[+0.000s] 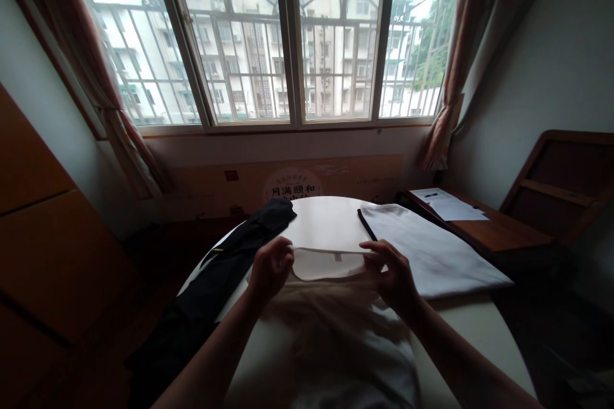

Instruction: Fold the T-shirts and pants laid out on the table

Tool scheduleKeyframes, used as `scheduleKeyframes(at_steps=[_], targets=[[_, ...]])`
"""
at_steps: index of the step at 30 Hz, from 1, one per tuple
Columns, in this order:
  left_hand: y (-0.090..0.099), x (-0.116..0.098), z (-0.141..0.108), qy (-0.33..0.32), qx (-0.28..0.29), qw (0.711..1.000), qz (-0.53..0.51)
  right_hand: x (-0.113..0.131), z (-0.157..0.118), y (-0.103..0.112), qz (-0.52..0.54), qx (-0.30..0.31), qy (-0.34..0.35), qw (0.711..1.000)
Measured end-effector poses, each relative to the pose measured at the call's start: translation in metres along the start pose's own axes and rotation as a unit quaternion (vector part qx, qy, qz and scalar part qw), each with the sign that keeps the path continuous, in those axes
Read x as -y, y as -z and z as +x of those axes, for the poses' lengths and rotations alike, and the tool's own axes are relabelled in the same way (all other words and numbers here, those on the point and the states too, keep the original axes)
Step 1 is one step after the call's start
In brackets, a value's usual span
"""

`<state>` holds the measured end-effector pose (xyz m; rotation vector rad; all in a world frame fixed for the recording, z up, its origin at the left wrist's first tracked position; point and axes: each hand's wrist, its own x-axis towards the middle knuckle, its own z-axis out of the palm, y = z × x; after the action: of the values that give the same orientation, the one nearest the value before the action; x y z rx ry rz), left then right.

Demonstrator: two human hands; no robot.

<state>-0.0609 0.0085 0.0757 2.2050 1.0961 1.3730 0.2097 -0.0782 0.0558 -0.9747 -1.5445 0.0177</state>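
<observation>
A light-coloured shirt (336, 339) hangs and lies towards me over the near part of a round white table (326, 220). Its neckline is stretched between my two hands, and a small label shows inside the collar. My left hand (272, 266) pinches the left side of the neckline. On the right side, my right hand (394, 271) grips the collar between thumb and fingers. Left of my hands lies a dark garment (220, 275) with a small yellow mark, draped over the table edge. A folded white garment (426, 246) with a black edge lies flat to the right.
Beyond the table, a printed box (355, 179) stands under the barred window (330, 70). To the right, a wooden chair (556, 188) stands by a brown surface (513, 233) with papers (453, 208) and a pen. An orange-brown cabinet (52, 236) is at left.
</observation>
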Motion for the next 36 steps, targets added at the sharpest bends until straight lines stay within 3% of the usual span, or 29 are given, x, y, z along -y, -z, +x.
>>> scheduleKeyframes(at_steps=[5,9,14,19,24,28,31,36], targets=[[0.004,-0.007,0.002,-0.025,-0.095,0.991,-0.088,0.004,0.006,0.010,-0.015,0.021,-0.045,0.999],[0.006,-0.006,0.003,-0.040,-0.120,0.986,-0.108,-0.002,0.011,0.009,0.002,0.069,-0.120,0.990],[0.004,0.001,0.001,-0.026,-0.127,0.990,-0.060,-0.010,0.012,0.008,0.065,0.039,-0.158,0.985],[0.003,0.002,0.000,0.021,-0.148,0.989,0.012,-0.009,0.012,0.016,0.005,0.047,-0.143,0.989],[0.001,0.009,-0.001,0.062,-0.090,0.990,0.089,-0.012,0.015,0.017,-0.074,0.091,-0.092,0.989],[-0.003,0.025,-0.002,0.102,-0.034,0.983,0.151,-0.023,0.013,0.014,-0.105,0.131,-0.120,0.978],[-0.007,0.036,-0.004,0.109,0.006,0.979,0.172,-0.028,0.012,0.013,-0.066,0.141,-0.139,0.978],[-0.013,0.044,-0.007,0.101,0.050,0.982,0.152,-0.025,0.011,0.014,0.025,0.133,-0.101,0.986]])
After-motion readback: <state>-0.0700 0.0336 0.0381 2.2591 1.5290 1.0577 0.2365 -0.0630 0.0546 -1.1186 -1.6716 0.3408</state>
